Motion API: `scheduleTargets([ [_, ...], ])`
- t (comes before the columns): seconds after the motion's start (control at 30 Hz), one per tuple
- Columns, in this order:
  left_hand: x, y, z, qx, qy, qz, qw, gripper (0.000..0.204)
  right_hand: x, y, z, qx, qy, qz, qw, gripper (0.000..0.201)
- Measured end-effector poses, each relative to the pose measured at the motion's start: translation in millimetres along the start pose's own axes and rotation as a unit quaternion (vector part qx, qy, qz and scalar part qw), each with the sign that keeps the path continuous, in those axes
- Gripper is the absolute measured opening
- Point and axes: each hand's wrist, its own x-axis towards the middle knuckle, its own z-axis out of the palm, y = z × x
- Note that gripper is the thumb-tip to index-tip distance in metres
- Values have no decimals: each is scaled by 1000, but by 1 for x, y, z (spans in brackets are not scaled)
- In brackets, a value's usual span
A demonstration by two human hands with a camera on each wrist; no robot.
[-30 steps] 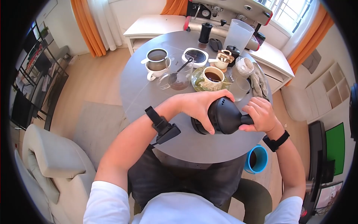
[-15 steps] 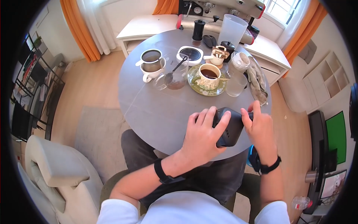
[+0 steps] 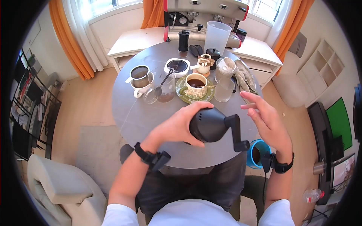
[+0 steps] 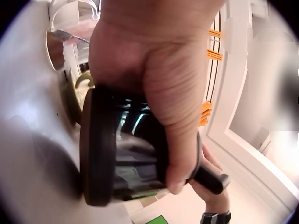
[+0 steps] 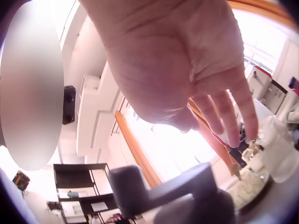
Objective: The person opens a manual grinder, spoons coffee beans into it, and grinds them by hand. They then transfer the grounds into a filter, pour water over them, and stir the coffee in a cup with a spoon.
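Note:
In the head view my left hand [image 3: 171, 126] grips a black hand coffee grinder [image 3: 209, 126], thumb on the near side and fingers over the far side. The grinder lies tilted on its side above the near part of the table, its crank [image 3: 236, 132] pointing right and toward me. In the left wrist view the grinder's glossy body [image 4: 135, 154] shows beneath my thumb. My right hand [image 3: 270, 122] is off the crank, fingers extended and apart, a short way to its right. The right wrist view shows the crank [image 5: 168, 189] below that bare palm.
A coffee cup [image 3: 196, 84] sits on a green saucer [image 3: 182, 96] beyond the grinder. Around it stand a glass pitcher [image 3: 169, 94] with a black spoon, a white mug [image 3: 139, 91], a scale [image 3: 177, 67] and a clear glass [image 3: 224, 90]. A blue bin [image 3: 260, 144] stands below the table's right edge.
My right hand has let go of the crank and opened, moving right. The grinder, lower and nearer me half a second ago, is now raised and turned in my left hand, with its crank showing.

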Motion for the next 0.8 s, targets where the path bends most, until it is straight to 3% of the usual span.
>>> scheduleTargets([
  [0.07, 6, -10, -16, -53, -37, -41, 997, 113, 9, 10, -1, -21, -7, -11, 1000, 47],
  [0.13, 12, -23, -26, -117, -80, -40, 989, 117, 15, 15, 3, -242, -51, -225, 942, 59],
  [0.17, 14, -25, -29, -113, -77, -41, 990, 117, 16, 9, 8, -280, -68, -250, 924, 72],
  [0.27, 20, -29, -32, -90, -109, -12, 990, 118, 26, 1, 9, -287, -139, -328, 889, 78],
  [0.3, 22, -27, -33, -99, -125, -20, 987, 118, 34, 0, 11, -289, -132, -390, 864, 72],
  [0.33, 25, -26, -33, -107, -141, -27, 984, 118, 36, 3, 16, -290, -132, -386, 866, 72],
  [0.4, 31, -23, -33, -102, -161, -24, 981, 117, 44, 16, 29, -298, -128, -496, 805, 62],
  [0.43, 32, -22, -34, -97, -177, -23, 979, 117, 55, 20, 34, -362, -66, -578, 729, 54],
  [0.6, 22, -21, -33, -93, -127, -28, 987, 116, 72, 30, 44, -337, -41, -579, 741, 57],
  [0.67, 14, -15, -22, -92, -114, -20, 989, 115, 58, 25, 49, -346, -24, -517, 783, 56],
  [0.7, 8, -9, -16, -75, -71, -45, 994, 113, 53, 29, 55, -345, -28, -515, 785, 56],
  [0.73, 2, -3, -9, -55, -29, -70, 996, 112, 49, 35, 63, -288, 46, -423, 858, 53],
  [0.77, -4, 2, 5, 56, 31, -33, 997, 106, 44, 39, 71, -223, 119, -322, 912, 50],
  [0.8, -7, 10, 20, 57, 33, -36, 997, 106, 38, 41, 74, -221, 118, -323, 913, 50],
])
